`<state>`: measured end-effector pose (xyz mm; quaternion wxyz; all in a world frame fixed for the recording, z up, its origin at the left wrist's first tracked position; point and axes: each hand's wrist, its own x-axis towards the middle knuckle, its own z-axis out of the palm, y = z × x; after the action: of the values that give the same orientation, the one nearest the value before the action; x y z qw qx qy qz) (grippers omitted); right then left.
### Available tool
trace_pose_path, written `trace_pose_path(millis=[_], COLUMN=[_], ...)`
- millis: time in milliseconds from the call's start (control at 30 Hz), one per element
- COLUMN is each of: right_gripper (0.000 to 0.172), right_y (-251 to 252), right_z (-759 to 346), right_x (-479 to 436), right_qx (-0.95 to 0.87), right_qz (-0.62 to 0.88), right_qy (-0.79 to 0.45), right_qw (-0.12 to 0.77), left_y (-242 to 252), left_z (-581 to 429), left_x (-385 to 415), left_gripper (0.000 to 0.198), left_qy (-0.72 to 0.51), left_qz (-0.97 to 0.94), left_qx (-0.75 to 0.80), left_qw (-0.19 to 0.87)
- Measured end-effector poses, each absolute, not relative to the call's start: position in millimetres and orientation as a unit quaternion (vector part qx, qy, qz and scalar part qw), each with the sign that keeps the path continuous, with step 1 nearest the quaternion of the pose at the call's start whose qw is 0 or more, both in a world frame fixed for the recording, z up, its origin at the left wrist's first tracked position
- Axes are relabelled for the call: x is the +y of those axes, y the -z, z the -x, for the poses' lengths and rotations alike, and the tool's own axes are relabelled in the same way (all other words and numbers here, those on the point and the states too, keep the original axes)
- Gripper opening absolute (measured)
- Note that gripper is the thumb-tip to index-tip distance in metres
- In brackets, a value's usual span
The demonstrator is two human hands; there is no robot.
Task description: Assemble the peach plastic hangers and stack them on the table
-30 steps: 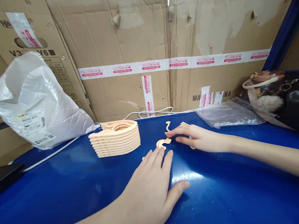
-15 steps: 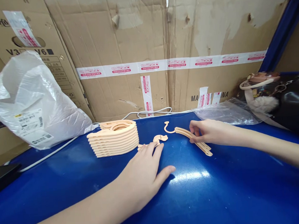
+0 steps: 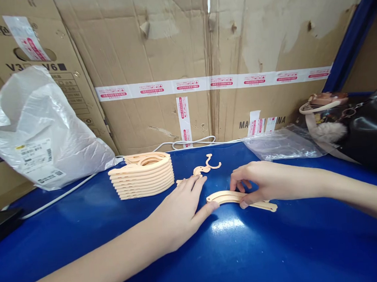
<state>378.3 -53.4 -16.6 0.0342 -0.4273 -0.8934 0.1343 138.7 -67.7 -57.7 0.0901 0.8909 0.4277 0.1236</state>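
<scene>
My right hand pinches a curved peach plastic hanger arm between thumb and fingers, low over the blue table. The arm's left end meets the thumb tip of my left hand. That hand lies palm down with its fingers stretched out, their tips at a small curved peach hanger piece, partly hidden beneath them. Just beyond, a loose peach hanger hook lies against this piece. To the left stands a neat stack of folded peach hangers.
A white plastic parcel bag leans at the left, with a dark flat object below it. Cardboard walls the back, and a white cable runs along it. Clear plastic and a black bag lie at right.
My right hand has drawn the hanger arm nearer and turned it more level, its left end now at my left thumb. The hook is apart from the arm, beside the small piece.
</scene>
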Motion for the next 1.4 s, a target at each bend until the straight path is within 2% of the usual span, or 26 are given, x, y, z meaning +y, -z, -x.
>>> trace_pose_path(millis=[167,267,333,400,533,667,800,967,1067,1200,1300,1400], right_gripper=[0.033,0.031,0.027,0.027,0.029,0.02,0.016,0.009,0.013,0.016,0.015,0.016], right_y=[14.8,15.7,18.9,23.9,32.7,33.8,28.9,27.8,37.6,56.2,63.5,64.2], right_z=[-376.3,-379.0,-378.7,-374.9,-361.4,-359.1,-372.7,-377.6,-365.2,-345.8,-338.8,-337.5], right_x=[-34.1,-5.0,15.9,33.5,53.9,62.4,61.6,40.9,24.0,5.9,-3.1,-8.7], right_qx=[-0.917,-0.915,-0.911,-0.913,-0.921,-0.931,-0.929,-0.894,-0.858,-0.814,-0.785,-0.76], right_qz=[0.387,0.391,0.367,0.353,0.329,0.311,0.326,0.379,0.393,0.375,0.354,0.338], right_qy=[-0.086,0.072,0.185,0.205,0.209,0.191,0.151,0.041,-0.089,-0.276,-0.366,-0.422], right_qw=[0.045,0.065,0.037,0.026,0.008,0.02,0.085,0.236,0.318,0.347,0.353,0.359], left_y=[55.5,55.9,54.9,52.8,51.0,54.9,58.8,56.4,48.8,36.2,31.1,31.4], left_z=[-138.0,-136.6,-135.9,-135.9,-138.2,-140.2,-139.9,-138.7,-139.3,-139.5,-138.1,-137.3], left_x=[-57.8,-57.6,-60.0,-63.1,-67.1,-66.8,-65.6,-64.9,-64.0,-63.1,-64.9,-68.9], left_gripper=[0.067,0.068,0.065,0.053,0.017,0.007,0.007,0.012,0.017,0.02,0.023,0.032], left_qy=[-0.135,-0.136,-0.144,-0.16,-0.178,-0.178,-0.181,-0.23,-0.298,-0.382,-0.399,-0.355], left_qz=[-0.885,-0.89,-0.897,-0.907,-0.921,-0.92,-0.921,-0.911,-0.857,-0.72,-0.655,-0.649], left_qx=[0.426,0.418,0.405,0.382,0.341,0.344,0.341,0.331,0.351,0.353,0.342,0.371], left_qw=[0.129,0.125,0.107,0.082,0.055,0.053,0.056,0.083,0.23,0.458,0.543,0.561])
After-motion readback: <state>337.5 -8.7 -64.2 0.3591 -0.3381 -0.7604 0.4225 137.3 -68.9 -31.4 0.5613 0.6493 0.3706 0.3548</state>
